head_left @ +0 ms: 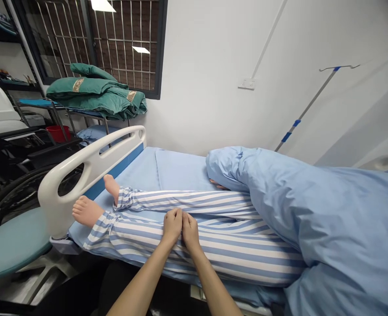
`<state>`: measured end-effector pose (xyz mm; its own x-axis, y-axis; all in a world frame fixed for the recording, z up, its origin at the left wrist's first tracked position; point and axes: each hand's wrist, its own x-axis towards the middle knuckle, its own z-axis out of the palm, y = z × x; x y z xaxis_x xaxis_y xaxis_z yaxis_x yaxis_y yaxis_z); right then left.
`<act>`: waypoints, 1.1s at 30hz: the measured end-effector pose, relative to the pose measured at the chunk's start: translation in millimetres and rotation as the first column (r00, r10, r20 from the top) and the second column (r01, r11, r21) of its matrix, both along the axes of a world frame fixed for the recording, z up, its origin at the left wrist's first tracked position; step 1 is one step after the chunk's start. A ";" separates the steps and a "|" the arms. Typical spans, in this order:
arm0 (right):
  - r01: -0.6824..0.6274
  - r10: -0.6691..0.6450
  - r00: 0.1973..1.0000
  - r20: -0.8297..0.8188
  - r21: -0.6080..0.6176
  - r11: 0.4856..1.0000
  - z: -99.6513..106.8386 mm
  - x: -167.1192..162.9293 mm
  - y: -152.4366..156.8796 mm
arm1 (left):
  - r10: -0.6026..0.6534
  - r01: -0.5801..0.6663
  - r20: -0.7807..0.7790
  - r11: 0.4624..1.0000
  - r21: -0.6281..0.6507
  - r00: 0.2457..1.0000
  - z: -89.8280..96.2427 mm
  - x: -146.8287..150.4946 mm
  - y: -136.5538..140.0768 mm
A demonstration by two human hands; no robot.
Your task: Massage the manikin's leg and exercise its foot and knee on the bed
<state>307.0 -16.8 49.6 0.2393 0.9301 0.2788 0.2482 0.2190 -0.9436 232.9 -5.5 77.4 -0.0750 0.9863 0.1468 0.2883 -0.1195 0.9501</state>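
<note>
"Left hand (172,223) and right hand (190,229)?"
"Curled into fists, side by side, over the striped trousers (243,254)."
"Touching them?"
"Hard to tell from above."
"And the trousers?"
"Stretched along the bed (181,169), partly under the blue quilt (332,210)."

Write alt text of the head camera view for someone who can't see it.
A person's left hand and right hand, curled into fists, rest side by side on the striped trousers of a barefoot figure lying on a bed. A light blue quilt covers the figure's upper part; green bundles lie beyond the footboard.
</note>
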 end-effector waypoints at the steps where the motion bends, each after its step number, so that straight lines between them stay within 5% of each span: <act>1: -0.002 0.002 1.000 -0.006 -0.004 1.000 -0.9 0.8 0.5 | 0.002 -0.002 0.074 1.000 0.001 0.997 2.9 3.1 -0.2; 5: -0.007 0.007 1.000 -0.025 -0.013 1.000 -1.3 3.1 0.6 | 0.024 -0.023 0.236 1.000 -0.005 0.971 3.3 11.5 -4.7; 10: -0.001 0.000 0.998 -0.066 -0.003 1.000 1.6 1.9 -1.1 | 0.061 -0.059 -0.049 0.997 0.040 0.997 -12.1 9.4 -11.8; 17: -0.026 0.023 0.997 -0.073 -0.037 0.999 4.2 3.7 1.5 | 0.082 -0.079 -0.164 0.997 0.026 0.983 -13.3 8.7 -11.9; 25: -0.027 0.026 0.998 0.049 0.020 0.999 43.0 26.2 -4.2 | 0.033 -0.025 -0.309 0.999 0.031 0.950 -13.9 10.5 -12.1; 33: -0.002 0.008 0.989 0.149 -0.041 0.999 6.6 40.6 -6.7 | 0.038 -0.027 -0.357 0.999 0.037 0.933 -13.2 12.9 -14.0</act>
<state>347.5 -23.4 56.2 0.1936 0.9422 0.2734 0.3858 0.1831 -0.9042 245.9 -19.6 64.2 -0.0440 0.9788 0.2002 0.6122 -0.1320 0.7796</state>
